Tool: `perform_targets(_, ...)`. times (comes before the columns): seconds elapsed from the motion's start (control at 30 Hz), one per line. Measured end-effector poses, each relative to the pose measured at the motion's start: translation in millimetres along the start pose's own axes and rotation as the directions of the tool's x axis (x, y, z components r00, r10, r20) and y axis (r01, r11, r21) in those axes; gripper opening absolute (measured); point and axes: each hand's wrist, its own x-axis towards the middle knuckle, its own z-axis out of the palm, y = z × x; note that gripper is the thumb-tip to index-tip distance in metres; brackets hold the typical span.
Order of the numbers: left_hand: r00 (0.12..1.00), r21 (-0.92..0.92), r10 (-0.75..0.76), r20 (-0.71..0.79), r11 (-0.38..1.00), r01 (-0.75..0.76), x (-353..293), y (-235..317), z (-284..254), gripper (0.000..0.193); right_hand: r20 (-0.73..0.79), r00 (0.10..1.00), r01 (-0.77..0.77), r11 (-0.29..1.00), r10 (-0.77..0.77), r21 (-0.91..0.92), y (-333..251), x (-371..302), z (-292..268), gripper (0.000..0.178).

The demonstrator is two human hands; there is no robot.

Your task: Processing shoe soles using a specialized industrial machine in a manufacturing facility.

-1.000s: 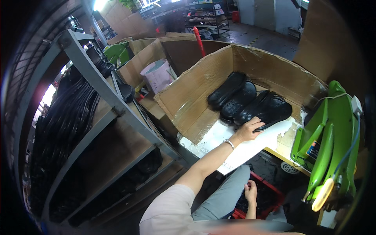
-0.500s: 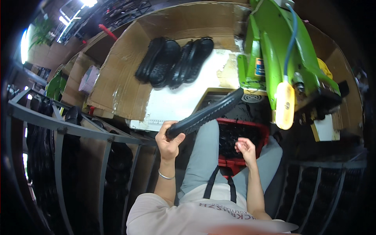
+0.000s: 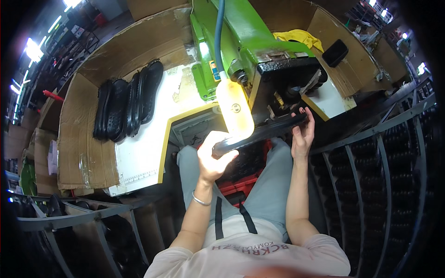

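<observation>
A black shoe sole (image 3: pixel 269 133) stretches edge-on across my lap, just in front of the green machine (image 3: pixel 252 34). My left hand (image 3: pixel 212 160) is closed round its left end, thumb on the near side. At the other end my right hand (image 3: pixel 302 134) grips the sole between thumb and fingers. A lit yellow-white lamp (image 3: pixel 235 109) on a blue cable hangs over the sole and hides part of its far edge. Beyond the sole is the machine's dark working head (image 3: pixel 287 74); its lower parts are hard to make out.
Several black soles (image 3: pixel 118 109) stand together on the white tabletop (image 3: pixel 139 148), walled by cardboard (image 3: pixel 83 157). A red bin (image 3: pixel 241 185) sits between my legs. Metal racks (image 3: pixel 69 221) flank me. A yellow cloth (image 3: pixel 301 38) and a dark block (image 3: pixel 334 53) lie right of the machine.
The view has turned right toward the machine. The sole has swung from a steep slant to nearly level, under the lamp. My right hand, holding nothing before, has taken its right end.
</observation>
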Motion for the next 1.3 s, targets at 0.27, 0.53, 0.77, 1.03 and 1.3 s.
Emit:
perform_targets(0.27,0.998,0.094,0.068,0.016,0.993,-0.07,5.9,-8.7,-23.0,0.037,-0.013,1.0,-0.029,0.994,0.028,-0.107,10.1,9.7,16.6,0.073)
perform_targets(0.53,0.998,0.026,0.05,-0.031,0.998,-0.049,-6.6,-16.2,-75.1,0.038,0.043,0.999,-0.022,1.0,0.023,-0.02,19.5,-13.2,58.1,0.078)
perform_targets(0.77,0.998,-0.156,0.009,-0.057,0.988,-0.018,-25.7,-60.8,-126.4,0.037,0.018,0.995,0.104,0.989,-0.103,-0.107,35.4,-34.3,83.8,0.075)
perform_targets(1.03,0.993,0.661,0.008,0.121,0.746,-0.087,-0.7,-47.0,-45.5,0.033,0.271,0.804,0.568,0.552,-0.529,-0.61,12.9,-33.6,101.9,0.065)
perform_targets(1.3,0.996,0.228,-0.033,-0.078,0.972,0.05,-12.2,-89.5,9.6,0.03,0.173,0.976,0.201,0.87,-0.136,-0.45,58.9,-42.3,67.1,0.065)
